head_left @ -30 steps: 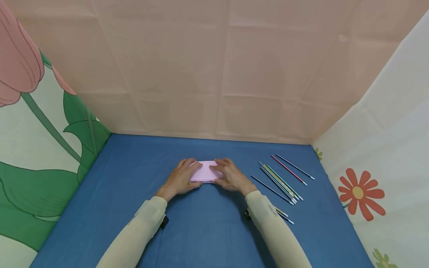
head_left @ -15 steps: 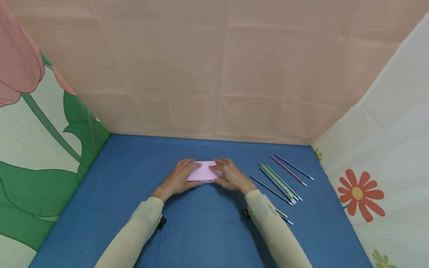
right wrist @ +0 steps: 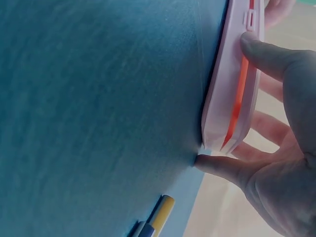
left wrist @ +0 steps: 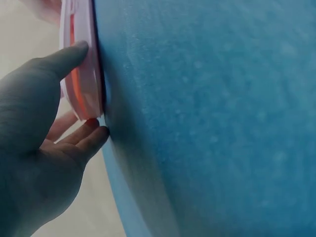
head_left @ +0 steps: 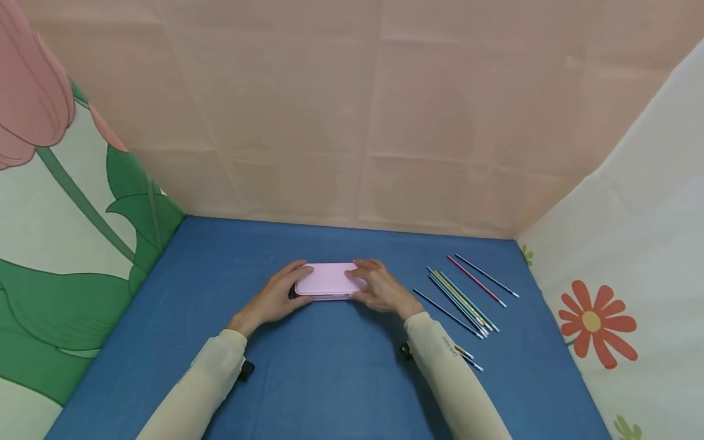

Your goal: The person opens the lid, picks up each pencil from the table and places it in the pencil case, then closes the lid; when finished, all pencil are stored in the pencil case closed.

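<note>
The pale pink, rounded rectangular case (head_left: 326, 279), orange-striped along its side, lies on the blue cloth-covered surface (head_left: 330, 373) between my left fingers (left wrist: 93, 142) and right fingers (right wrist: 227, 169). Both are spread partway and curved round its ends, thumbs against the near side.

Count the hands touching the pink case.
2: the left hand at the left end of the pink case, and the right hand at its right end. Each thumb rests on the near side; no others show.
</note>
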`<state>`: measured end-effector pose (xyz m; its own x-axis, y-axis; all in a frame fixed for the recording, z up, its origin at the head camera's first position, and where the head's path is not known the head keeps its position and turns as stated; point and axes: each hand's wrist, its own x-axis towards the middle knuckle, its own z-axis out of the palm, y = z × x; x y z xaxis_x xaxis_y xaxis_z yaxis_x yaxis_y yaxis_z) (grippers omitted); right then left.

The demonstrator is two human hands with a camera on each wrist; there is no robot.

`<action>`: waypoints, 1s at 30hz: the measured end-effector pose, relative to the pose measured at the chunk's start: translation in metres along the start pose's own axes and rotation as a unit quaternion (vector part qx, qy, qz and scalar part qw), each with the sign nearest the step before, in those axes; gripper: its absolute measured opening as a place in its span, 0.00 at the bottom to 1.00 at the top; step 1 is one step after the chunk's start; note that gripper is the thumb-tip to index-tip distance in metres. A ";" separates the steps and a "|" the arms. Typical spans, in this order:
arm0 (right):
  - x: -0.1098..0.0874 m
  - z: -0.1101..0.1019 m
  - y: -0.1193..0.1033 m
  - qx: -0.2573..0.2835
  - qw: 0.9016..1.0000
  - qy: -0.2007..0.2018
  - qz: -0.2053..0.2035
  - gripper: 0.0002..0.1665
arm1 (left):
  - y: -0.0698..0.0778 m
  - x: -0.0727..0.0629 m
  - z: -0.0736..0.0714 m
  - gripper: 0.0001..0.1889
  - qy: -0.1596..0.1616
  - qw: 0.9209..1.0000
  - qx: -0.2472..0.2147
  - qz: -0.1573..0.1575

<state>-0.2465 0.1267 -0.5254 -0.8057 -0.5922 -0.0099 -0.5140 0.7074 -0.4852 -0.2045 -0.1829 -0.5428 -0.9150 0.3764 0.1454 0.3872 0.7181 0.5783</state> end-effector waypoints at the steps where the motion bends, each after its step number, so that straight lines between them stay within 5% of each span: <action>1: 0.000 0.000 0.000 0.000 1.000 0.001 0.000 0.36 | 0.000 0.000 -0.001 0.38 0.003 1.000 -0.003 0.003; 18: 0.000 -0.009 -0.002 0.015 1.000 0.017 -0.007 0.35 | 0.000 0.000 -0.005 0.38 0.019 1.000 0.003 -0.003; 30: -0.012 -0.039 0.006 -0.028 0.994 0.079 -0.073 0.15 | -0.003 0.002 -0.003 0.46 0.021 1.000 -0.003 0.006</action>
<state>-0.2517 0.1529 -0.4946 -0.7556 -0.6247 0.1971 -0.6405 0.6416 -0.4220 -0.2079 -0.1862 -0.5421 -0.9139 0.3610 0.1858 0.3985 0.7099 0.5807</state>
